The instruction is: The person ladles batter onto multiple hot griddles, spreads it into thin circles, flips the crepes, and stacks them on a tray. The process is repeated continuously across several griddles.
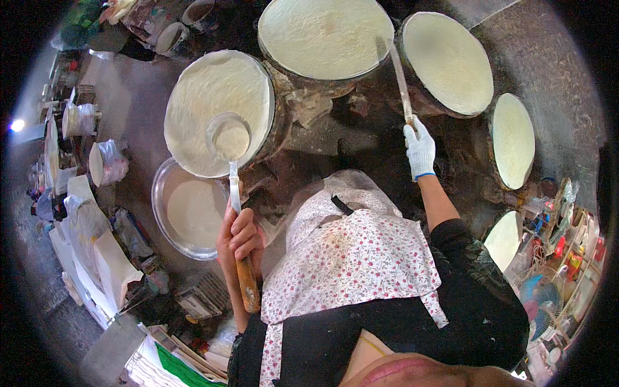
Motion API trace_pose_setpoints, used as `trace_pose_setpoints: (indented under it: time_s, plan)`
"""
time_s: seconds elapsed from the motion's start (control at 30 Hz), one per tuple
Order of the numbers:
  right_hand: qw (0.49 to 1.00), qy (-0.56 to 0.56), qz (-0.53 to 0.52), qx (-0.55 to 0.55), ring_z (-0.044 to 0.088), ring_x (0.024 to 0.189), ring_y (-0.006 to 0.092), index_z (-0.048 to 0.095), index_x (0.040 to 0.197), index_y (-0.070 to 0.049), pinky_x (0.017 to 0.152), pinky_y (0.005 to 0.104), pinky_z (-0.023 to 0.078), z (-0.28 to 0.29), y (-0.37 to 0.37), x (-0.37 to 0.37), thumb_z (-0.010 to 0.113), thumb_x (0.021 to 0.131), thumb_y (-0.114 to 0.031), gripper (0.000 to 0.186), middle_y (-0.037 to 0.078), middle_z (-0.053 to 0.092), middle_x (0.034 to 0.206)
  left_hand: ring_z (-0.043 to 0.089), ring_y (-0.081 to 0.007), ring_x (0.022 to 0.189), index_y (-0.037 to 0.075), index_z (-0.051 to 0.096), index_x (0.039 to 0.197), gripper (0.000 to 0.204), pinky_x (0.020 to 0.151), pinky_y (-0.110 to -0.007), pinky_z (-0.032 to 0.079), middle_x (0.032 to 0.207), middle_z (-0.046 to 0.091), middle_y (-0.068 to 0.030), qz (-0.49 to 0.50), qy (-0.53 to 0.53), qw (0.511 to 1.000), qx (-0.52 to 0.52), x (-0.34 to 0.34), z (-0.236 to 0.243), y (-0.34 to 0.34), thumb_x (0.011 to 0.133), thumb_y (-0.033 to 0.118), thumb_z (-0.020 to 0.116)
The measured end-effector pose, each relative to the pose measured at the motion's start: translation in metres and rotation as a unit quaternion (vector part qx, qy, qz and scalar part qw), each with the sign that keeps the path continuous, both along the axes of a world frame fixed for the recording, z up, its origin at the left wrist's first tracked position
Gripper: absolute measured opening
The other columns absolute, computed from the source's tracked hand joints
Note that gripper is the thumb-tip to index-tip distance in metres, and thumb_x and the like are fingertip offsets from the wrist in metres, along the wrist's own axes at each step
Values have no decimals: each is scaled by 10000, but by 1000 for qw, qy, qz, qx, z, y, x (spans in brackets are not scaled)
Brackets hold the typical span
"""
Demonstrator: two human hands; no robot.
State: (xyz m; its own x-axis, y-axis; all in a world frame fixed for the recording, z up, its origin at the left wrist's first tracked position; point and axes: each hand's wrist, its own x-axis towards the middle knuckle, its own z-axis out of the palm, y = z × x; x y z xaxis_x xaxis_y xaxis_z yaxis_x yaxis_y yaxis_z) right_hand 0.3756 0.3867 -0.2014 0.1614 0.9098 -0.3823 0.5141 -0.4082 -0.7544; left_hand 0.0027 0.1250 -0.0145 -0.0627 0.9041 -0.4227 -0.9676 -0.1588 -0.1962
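My bare left hand (pixel 242 236) is closed round the wooden handle of a metal ladle (pixel 234 187). The ladle's round bowl, with pale batter in it, is over the left round pan (pixel 188 138), whose top is coated in cream-white batter. Below that pan stands a wide metal basin (pixel 158 205) of liquid batter. In its white glove, my right hand (pixel 420 149) grips a long, thin flat spatula (pixel 402 84). The spatula's far end reaches the right rim of the far middle pan (pixel 322 35), also covered in a pale layer; whether it touches the layer, I cannot tell.
More pale-topped round pans curve along the right: one large (pixel 448 63), one farther round (pixel 514 142), another partly hidden (pixel 504 240). A blue-bladed fan (pixel 540 300) stands at lower right. Pale cloth or sheets (pixel 97 245) lie at left, near a wire crate (pixel 203 297).
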Motion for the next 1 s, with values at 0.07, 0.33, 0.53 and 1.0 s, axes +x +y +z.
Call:
trace_pose_setpoints:
  time_s: [0.07,0.33,0.53,1.0]
  plan:
    - [987,-103,52,109,711,1164,276,580,1483,-77,1004,359,532,1,8,15,676,1016,-313,533,150,713,1336,446,-63,500,35,323,1548,418,395,-231,479,792,422,-15,-5,17,1000,3,4,1,1,1166,204,306]
    - [961,-229,112,112,694,1203,318,583,1495,-155,1006,391,534,28,24,29,670,1007,-360,536,148,693,1362,427,-34,486,136,238,1646,488,370,-188,449,786,402,2,5,12,999,-49,7,6,8,1166,172,314]
    - [954,-264,112,81,711,1158,321,588,1492,-189,968,387,552,42,7,13,686,994,-339,529,135,704,1336,411,-25,477,156,251,1643,489,359,-180,431,766,395,9,-33,24,998,-47,2,4,14,1163,171,338]
    - [944,5,283,167,648,1298,280,524,1534,-96,1049,330,519,52,-66,-92,702,970,-209,602,164,605,1484,391,-18,500,141,272,1632,480,378,-175,431,779,385,9,-21,25,999,-17,1,-3,12,1160,182,351]
